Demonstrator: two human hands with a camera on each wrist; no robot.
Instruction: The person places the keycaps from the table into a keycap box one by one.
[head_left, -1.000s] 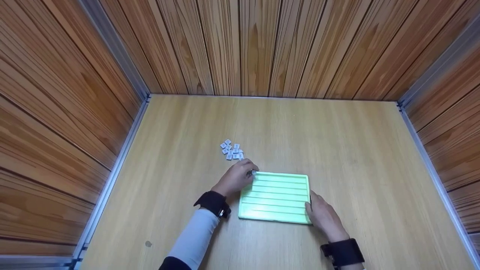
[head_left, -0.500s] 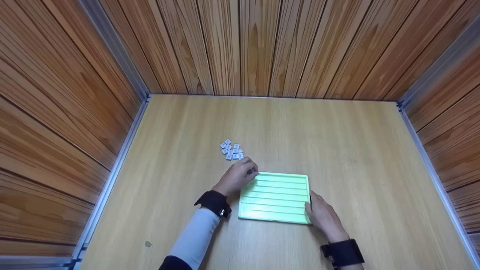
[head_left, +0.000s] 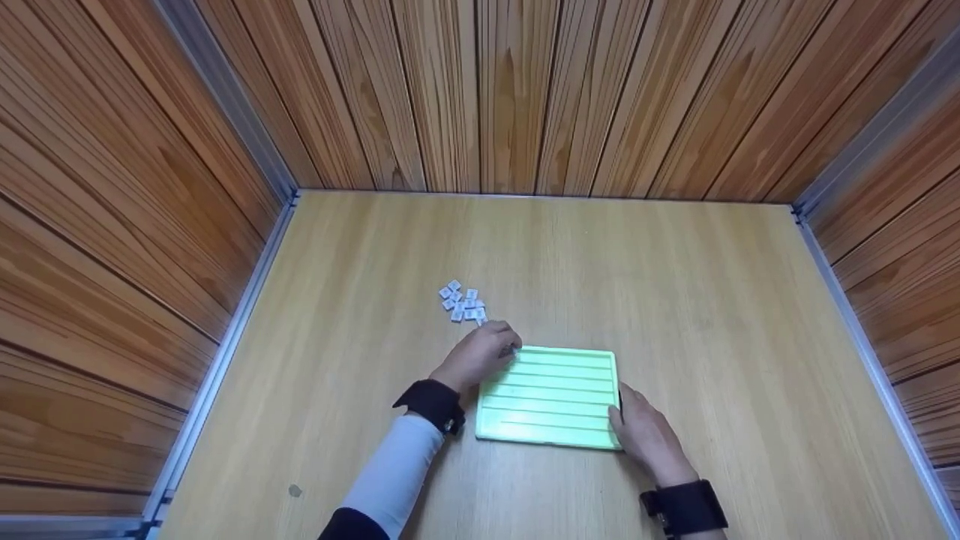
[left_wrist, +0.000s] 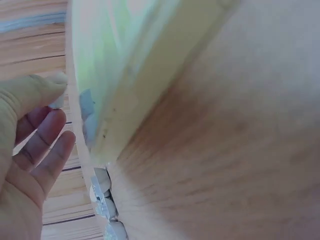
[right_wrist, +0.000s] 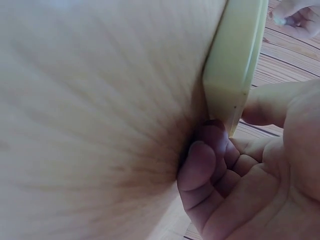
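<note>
A light green ridged tray (head_left: 551,397) lies on the table in the head view. Over its far left corner my left hand (head_left: 478,357) pinches a small white tile (left_wrist: 58,102) between thumb and index finger, its other fingers loosely bent. Two more tiles (left_wrist: 87,104) show at the tray's edge in the left wrist view. My right hand (head_left: 649,439) grips the tray's right side, thumb on top and fingers curled at the side wall (right_wrist: 227,100). Just beyond the left hand, several white tiles (head_left: 457,296) with dark marks lie in a loose cluster.
The tray and tiles rest on a light wooden table (head_left: 675,300). Wood-plank walls (head_left: 510,97) with grey metal edging enclose it at the back and both sides. A small grey spot (head_left: 295,490) marks the table at front left.
My left hand has shifted slightly to the right along the tray's far left corner, and the tile in its fingers is now mostly hidden in the head view. My right hand stays in place.
</note>
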